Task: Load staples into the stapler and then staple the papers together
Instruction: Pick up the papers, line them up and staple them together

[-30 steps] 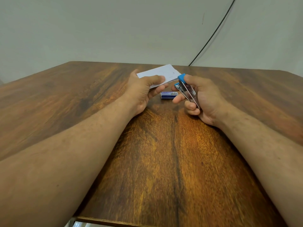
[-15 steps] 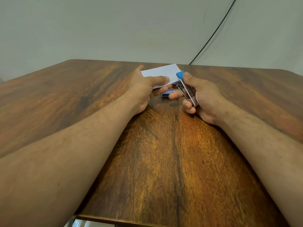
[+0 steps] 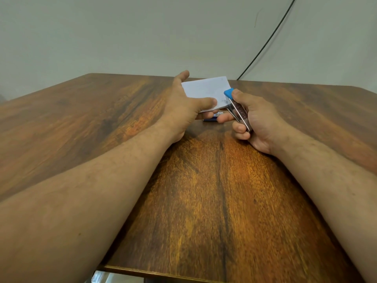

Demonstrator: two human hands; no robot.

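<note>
Hands meet above the middle of a brown wooden table (image 3: 214, 201), both forearms reaching in from the near edge. The left hand (image 3: 183, 108) grasps a small stack of white papers (image 3: 206, 90), thumb on top and fingers beneath, holding it raised off the table and tilted. The right hand (image 3: 255, 117) is clenched around a small stapler (image 3: 237, 107), metal body with a blue tip, thumb pressing the blue end; its mouth sits at the papers' near right corner, touching or over the edge, though whether the corner lies fully inside cannot be told. Beneath the two hands, a small blue and white box (image 3: 213, 117) rests on the table, mostly hidden by fingers; its contents cannot be seen. Bare tabletop extends widely to the left, to the right and toward the near edge, and the far edge lies just behind the papers. A black cable (image 3: 269, 37) runs down the pale wall (image 3: 122, 33) and meets the table's far edge, right of the papers
</note>
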